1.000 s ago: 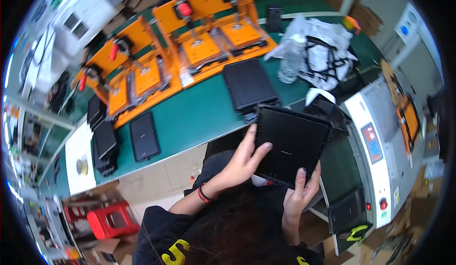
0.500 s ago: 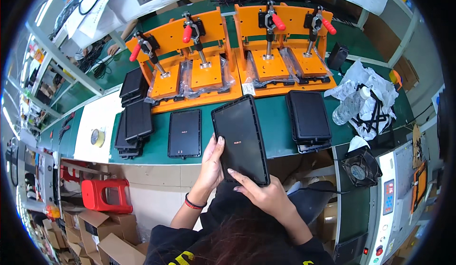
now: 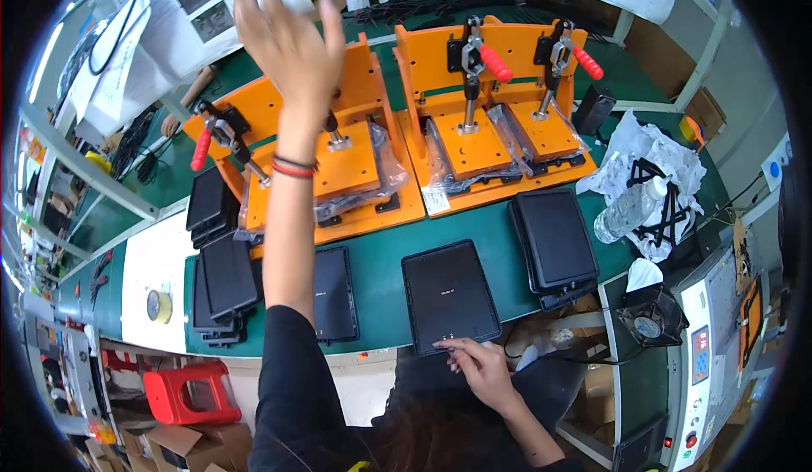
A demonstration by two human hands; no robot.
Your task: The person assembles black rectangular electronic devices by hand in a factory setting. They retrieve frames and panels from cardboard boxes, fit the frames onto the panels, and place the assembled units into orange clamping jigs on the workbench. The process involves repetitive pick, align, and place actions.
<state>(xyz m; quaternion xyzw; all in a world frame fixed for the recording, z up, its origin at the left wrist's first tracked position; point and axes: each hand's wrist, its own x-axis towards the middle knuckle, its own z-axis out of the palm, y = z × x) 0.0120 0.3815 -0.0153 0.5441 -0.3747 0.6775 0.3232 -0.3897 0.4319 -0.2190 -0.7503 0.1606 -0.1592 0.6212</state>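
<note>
My left hand (image 3: 288,45) is raised at the upper left with its fingers spread and nothing in it. It is above the left orange press fixture (image 3: 365,163) and covers one of its toggle clamps. A black rectangular panel (image 3: 450,293) with a raised rim lies flat at the table's front edge. At its lower edge is my right hand (image 3: 484,372), fingers loosely apart, the tips touching the rim. A similar black panel (image 3: 337,290) lies to the left, partly behind my left forearm.
The right orange press fixture (image 3: 468,142) has red-handled clamps. Black panels are stacked at the right (image 3: 554,239) and left (image 3: 227,277). A plastic bottle (image 3: 630,210) lies among crumpled white wrapping (image 3: 647,146). A tape roll (image 3: 159,305) is on the white sheet. A small fan (image 3: 651,315) sits at the right.
The black panel has gone from both hands down onto the table. My left hand has let go and moved up and left over the left fixture. My right hand stays at the panel's lower edge.
</note>
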